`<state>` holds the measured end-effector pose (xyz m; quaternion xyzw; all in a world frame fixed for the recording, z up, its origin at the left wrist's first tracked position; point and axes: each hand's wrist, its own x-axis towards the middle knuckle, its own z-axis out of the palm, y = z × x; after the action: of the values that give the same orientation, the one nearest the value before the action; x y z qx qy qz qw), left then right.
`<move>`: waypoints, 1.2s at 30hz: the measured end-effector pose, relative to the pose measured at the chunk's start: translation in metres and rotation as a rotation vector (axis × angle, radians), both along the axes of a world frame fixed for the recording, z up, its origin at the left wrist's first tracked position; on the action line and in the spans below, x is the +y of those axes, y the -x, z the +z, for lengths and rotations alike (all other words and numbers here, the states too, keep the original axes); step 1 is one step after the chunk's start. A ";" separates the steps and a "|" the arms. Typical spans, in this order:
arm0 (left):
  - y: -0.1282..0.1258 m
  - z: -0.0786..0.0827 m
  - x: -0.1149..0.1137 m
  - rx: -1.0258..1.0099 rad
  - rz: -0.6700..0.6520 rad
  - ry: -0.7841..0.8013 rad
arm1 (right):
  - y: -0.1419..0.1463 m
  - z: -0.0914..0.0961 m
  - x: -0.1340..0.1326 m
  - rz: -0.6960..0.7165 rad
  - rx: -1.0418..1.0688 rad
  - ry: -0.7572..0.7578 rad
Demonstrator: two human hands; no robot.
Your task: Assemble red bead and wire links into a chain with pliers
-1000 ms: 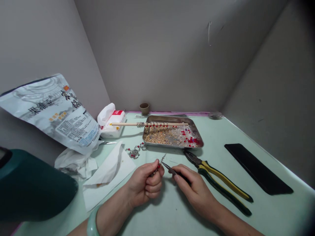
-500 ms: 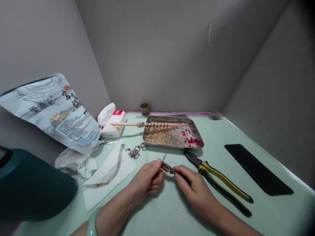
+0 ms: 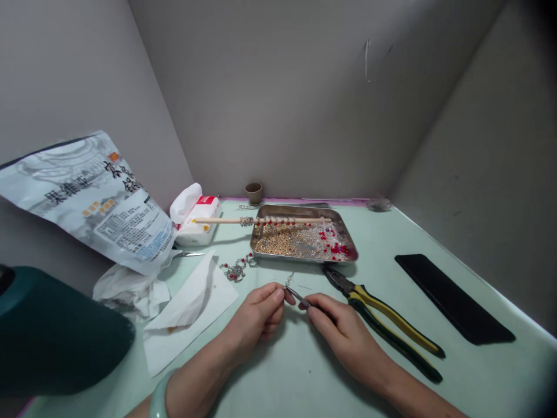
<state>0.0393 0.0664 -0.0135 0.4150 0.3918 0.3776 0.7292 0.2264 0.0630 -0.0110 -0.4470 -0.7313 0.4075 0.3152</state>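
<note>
My left hand (image 3: pixel 261 313) is closed in a pinch at the near end of a short strand of clear beads (image 3: pixel 289 279), whose other end sticks up past the fingertips. My right hand (image 3: pixel 342 328) is wrapped round a slim pointed metal tool (image 3: pixel 298 295); whether it is tweezers or fine pliers I cannot tell. Its tip meets the strand at the left fingertips, where the exact contact is hidden. Beyond the left hand lies a wire chain with red beads (image 3: pixel 235 270). Combination pliers (image 3: pixel 378 313) with yellow-green handles lie beside my right hand.
A metal tray (image 3: pixel 300 258) holds gold, clear and red beads. Across it lies a wooden stick (image 3: pixel 217 220) carrying beaded rings, resting on a tissue pack (image 3: pixel 195 232). Around stand a small cup (image 3: pixel 253 193), paper (image 3: pixel 174 342), a pouch (image 3: pixel 126 226), a dark green object (image 3: pixel 61 331) and a black slab (image 3: pixel 452 296).
The metal tool's tip has shifted slightly at my left fingertips, and my left thumb and finger have adjusted their pinch. The whole view has moved a little; the other things lie as before.
</note>
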 end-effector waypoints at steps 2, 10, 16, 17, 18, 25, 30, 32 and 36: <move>0.000 -0.001 0.000 0.005 -0.003 -0.006 | 0.001 -0.002 0.000 0.000 -0.011 -0.010; -0.003 -0.005 0.001 0.266 0.068 -0.163 | 0.005 -0.007 -0.005 -0.032 -0.074 -0.096; -0.006 -0.006 0.000 0.524 0.211 -0.353 | 0.010 -0.009 -0.006 -0.076 -0.103 -0.115; -0.006 -0.006 0.000 0.472 0.199 -0.311 | 0.010 -0.008 -0.005 -0.072 -0.095 -0.112; -0.006 -0.006 0.000 0.382 0.169 -0.240 | 0.010 -0.008 -0.004 -0.064 -0.082 -0.103; 0.004 0.000 0.002 -0.162 -0.032 0.144 | 0.006 -0.005 -0.002 -0.011 -0.004 -0.072; 0.004 0.000 0.002 -0.177 -0.017 0.128 | 0.004 -0.006 -0.002 -0.003 0.030 -0.047; 0.002 0.000 0.002 -0.168 0.010 0.083 | 0.003 -0.005 -0.002 -0.008 0.037 -0.043; -0.002 -0.002 0.002 -0.079 0.087 -0.035 | 0.002 -0.006 0.000 -0.019 0.020 -0.063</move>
<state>0.0414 0.0686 -0.0159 0.3949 0.3737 0.4316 0.7198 0.2244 0.0627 -0.0170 -0.4395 -0.7364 0.3858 0.3403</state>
